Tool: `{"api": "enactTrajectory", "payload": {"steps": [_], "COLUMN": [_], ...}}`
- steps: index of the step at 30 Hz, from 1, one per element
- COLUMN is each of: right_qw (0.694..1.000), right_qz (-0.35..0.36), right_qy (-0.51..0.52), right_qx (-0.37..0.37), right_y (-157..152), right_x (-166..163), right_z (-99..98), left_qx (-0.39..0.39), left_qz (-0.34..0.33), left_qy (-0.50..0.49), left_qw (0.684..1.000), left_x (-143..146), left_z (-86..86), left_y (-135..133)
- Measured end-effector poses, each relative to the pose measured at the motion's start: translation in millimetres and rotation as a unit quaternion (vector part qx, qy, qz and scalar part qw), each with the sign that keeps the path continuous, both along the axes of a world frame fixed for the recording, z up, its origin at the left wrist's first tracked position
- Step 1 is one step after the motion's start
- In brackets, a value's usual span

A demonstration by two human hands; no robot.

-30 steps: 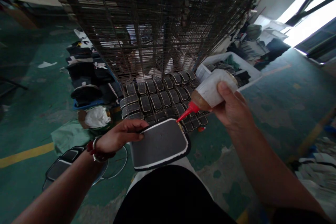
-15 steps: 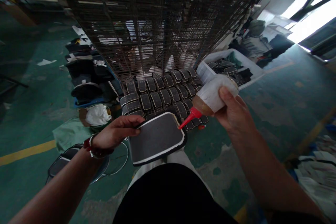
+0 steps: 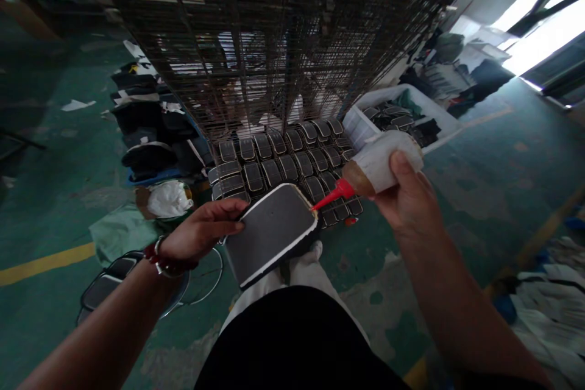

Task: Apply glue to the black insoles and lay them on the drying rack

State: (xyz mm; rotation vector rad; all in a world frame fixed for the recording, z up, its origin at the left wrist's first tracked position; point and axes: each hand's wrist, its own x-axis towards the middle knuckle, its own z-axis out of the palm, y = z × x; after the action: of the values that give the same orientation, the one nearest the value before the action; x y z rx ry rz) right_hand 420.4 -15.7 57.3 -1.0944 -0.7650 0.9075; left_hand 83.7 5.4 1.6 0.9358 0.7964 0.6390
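My left hand (image 3: pixel 210 225) is closed on the left edge of a dark grey panel (image 3: pixel 278 228) with rounded corners and a white border strip. The thumb lies on its upper face and the other fingers are partly hidden. My right hand (image 3: pixel 409 195) grips a glue bottle (image 3: pixel 384 161) wrapped in white, with brownish contents and a red nozzle (image 3: pixel 331 195). The bottle is tilted, its nozzle tip at the panel's right edge near the far right corner. Along that edge the border looks yellowish-brown.
A tall wire rack (image 3: pixel 274 42) stands ahead, with rows of small dark panels (image 3: pixel 272 173) at its base. To its right is a white bin (image 3: pixel 361 125) of dark pieces. Dark stacks (image 3: pixel 146 116), a white bag (image 3: pixel 169 200) and a stool (image 3: pixel 205 286) are at left.
The panel has turned counterclockwise in my left hand, its right end swinging away from me. My right hand and the bottle have moved slightly right; the nozzle tip stays at the panel's edge.
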Motion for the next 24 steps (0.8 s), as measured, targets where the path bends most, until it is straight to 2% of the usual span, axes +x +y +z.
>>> {"api": "enactTrajectory", "payload": {"steps": [5,11,16,20,24], "right_qw": [1.000,0.998,0.998,0.997,0.998], "right_qz": [-0.016,-0.058,-0.049,-0.068,-0.054], "right_qy": [-0.007,0.034,0.051,0.037,0.022], "right_qx": [-0.009,-0.005,-0.002,0.003,-0.006], "right_y": [3.0,7.4,9.9,8.1,1.0], "right_x": [0.7,-0.7,0.4,1.0,-2.8], "right_z": [-6.7,-14.0,-18.8,-20.4,-22.2], "left_qx": [-0.022,-0.074,-0.083,-0.090,-0.105], "left_qz": [0.037,0.039,0.038,0.050,0.058], "left_qy": [-0.020,-0.058,-0.088,-0.099,-0.102], "left_qw": [0.999,0.995,0.992,0.990,0.987], "left_x": [2.9,10.3,17.6,21.7,24.1], "left_z": [-5.0,-10.6,-12.5,-10.1,-9.7], "left_y": [-4.9,-11.5,-13.2,-14.0,-14.7]}}
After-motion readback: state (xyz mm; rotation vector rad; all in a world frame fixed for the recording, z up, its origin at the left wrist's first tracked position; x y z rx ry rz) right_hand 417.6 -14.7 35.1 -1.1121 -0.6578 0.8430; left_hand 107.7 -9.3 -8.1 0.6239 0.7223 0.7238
